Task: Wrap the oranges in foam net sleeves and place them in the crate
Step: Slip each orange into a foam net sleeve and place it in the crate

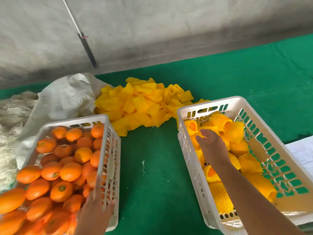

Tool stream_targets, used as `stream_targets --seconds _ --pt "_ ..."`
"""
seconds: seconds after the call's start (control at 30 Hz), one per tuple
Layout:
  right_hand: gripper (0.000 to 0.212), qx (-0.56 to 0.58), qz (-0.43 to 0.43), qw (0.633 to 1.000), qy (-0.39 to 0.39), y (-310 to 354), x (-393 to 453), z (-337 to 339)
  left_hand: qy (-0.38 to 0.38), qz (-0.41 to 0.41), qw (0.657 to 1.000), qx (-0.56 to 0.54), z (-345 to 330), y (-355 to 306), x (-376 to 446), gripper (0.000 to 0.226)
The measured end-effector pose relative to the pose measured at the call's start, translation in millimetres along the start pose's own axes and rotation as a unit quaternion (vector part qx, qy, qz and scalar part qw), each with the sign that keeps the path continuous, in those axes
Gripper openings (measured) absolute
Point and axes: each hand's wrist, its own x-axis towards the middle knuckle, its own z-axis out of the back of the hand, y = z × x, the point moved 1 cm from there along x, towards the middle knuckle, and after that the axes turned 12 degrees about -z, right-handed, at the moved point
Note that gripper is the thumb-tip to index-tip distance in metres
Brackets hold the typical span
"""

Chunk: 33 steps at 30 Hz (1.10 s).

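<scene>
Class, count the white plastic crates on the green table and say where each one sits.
2. The left crate holds bare oranges, on the table's left. The right crate holds sleeved oranges, on the right. None looks hidden.

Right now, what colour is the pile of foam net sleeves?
The pile of foam net sleeves is bright yellow, seen in the head view.
</scene>
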Motion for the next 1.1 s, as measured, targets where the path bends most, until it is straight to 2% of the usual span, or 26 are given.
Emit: stream_targets --seconds 0.1,0.17,0.27,0.37,0.5,0.67,0.87,0.97,1.1 --pt "0.046 -0.05 0.018 0.999 -0.003 11.9 -29.0 -17.2 0.0 -0.037 0.998 -0.041 -1.9 13.3 -12.6 0.092" --pt "0.049 -0.084 0.037 0.996 -0.021 21.7 -47.8 -31.6 -0.009 -0.029 0.998 -0.056 1.9 30.5 -7.8 0.073" --pt "0.05 -0.109 0.08 0.99 -0.028 37.1 -75.9 -57.3 -0.034 -0.015 0.99 -0.136 17.4 42.0 -9.2 0.042" --pt "0.05 -0.119 0.093 0.988 -0.012 47.2 -97.6 -84.4 -0.096 -0.024 0.991 -0.09 36.4 65.9 0.1 0.026" --pt "0.049 -0.151 0.094 0.984 0.012 52.4 -116.9 -120.0 -0.139 -0.077 0.986 0.053 64.0 92.5 23.3 0.038" --pt "0.048 -0.114 0.085 0.988 0.06 59.8 -135.2 -155.1 -0.07 -0.058 0.982 0.165 91.4 114.7 63.3 0.067" --pt "0.047 -0.17 0.07 0.98 0.078 63.8 -137.2 -180.5 -0.034 -0.082 0.959 0.27 93.7 134.0 90.0 0.076" --pt "0.047 -0.171 0.058 0.981 0.074 62.8 -125.5 -187.3 -0.049 -0.099 0.956 0.27 95.6 141.2 92.9 0.074" --pt "0.047 -0.136 0.019 0.988 0.072 64.5 -94.0 -194.4 -0.125 -0.103 0.979 0.125 105.0 144.1 91.1 0.073"
